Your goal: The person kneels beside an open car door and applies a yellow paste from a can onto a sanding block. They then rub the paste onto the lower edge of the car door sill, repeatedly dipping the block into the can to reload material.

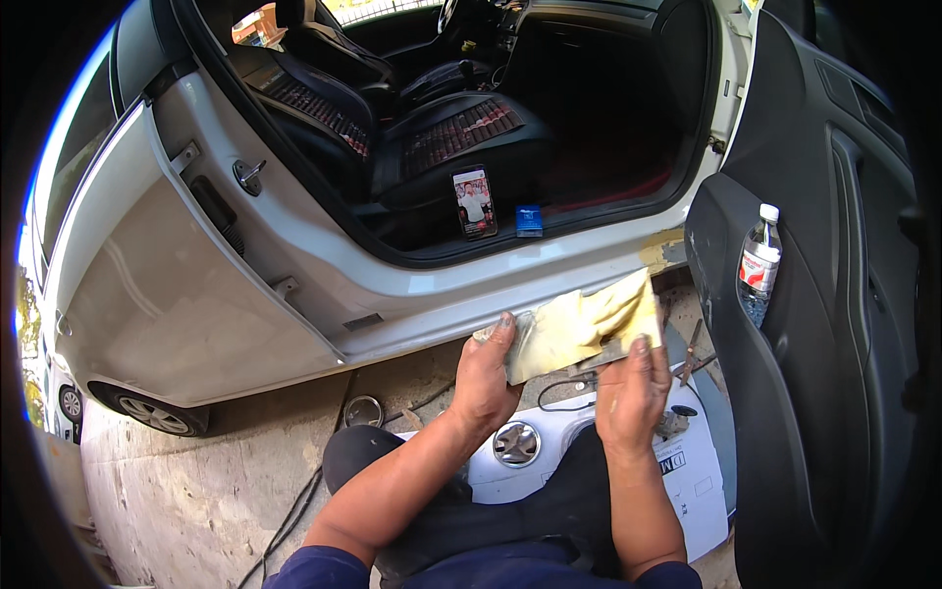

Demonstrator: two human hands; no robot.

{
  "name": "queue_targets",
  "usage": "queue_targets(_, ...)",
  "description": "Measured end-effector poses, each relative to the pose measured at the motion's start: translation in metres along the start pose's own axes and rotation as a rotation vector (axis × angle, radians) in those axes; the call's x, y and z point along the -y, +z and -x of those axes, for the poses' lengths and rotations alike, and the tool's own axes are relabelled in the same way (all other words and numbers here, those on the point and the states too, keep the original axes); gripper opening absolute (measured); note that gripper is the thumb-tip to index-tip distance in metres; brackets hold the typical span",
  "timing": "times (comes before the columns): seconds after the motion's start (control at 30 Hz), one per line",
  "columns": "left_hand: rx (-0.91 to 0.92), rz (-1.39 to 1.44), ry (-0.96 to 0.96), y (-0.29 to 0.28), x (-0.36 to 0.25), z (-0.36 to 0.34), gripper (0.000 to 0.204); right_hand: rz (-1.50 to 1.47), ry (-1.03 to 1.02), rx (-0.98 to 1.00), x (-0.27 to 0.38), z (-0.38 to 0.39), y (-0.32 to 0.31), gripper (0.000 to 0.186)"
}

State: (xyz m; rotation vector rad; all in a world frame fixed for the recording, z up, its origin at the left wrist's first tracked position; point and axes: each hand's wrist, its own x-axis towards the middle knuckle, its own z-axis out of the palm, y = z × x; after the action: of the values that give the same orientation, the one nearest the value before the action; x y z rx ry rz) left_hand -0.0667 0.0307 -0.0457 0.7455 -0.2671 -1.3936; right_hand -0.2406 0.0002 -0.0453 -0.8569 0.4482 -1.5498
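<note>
In front of the car's door sill, a flat putty board [545, 348] is held up in both hands. Thick yellow putty [623, 309] lies heaped and ridged toward its right end, with a thinner smear on the left. My left hand [483, 383] is closed on the left end, thumb on top. At the right end, my right hand [633, 398] grips the lower edge, fingers upward. A grey strip shows under the putty near the right fingers; whether it is a separate spreader I cannot tell.
A phone [475, 203] and a small blue box [529, 221] stand on the sill [412, 283]. The open door [814, 294] at right holds a bottle [759, 265]. Below lie a round wheel cap [517, 445], a white printed sheet [702, 501], a metal ring [364, 412] and black cables [294, 510].
</note>
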Motion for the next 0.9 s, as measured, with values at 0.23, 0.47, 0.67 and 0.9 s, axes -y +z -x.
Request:
queue_targets(0.23, 0.005, 0.076, -0.018, -0.009, -0.012, -0.003, 0.034, 1.101, -0.417, 0.34, 0.008, -0.001, -0.025, 0.036)
queue_targets(0.47, 0.019, -0.006, 0.045, -0.001, -0.004, -0.003, 0.043, 1.385, -0.745, 0.327, 0.006, 0.002, 0.01, 0.049)
queue_targets(0.67, -0.009, -0.077, 0.208, -0.016, -0.013, -0.017, 0.044, 1.293, -0.513, 0.508, -0.01, 0.033, 0.013, 0.045)
queue_targets(0.9, 0.068, -0.903, 0.588, -0.009, -0.012, 0.0, 0.045, 0.419, 0.088, -0.087, 0.008, -0.002, 0.001, 0.037)
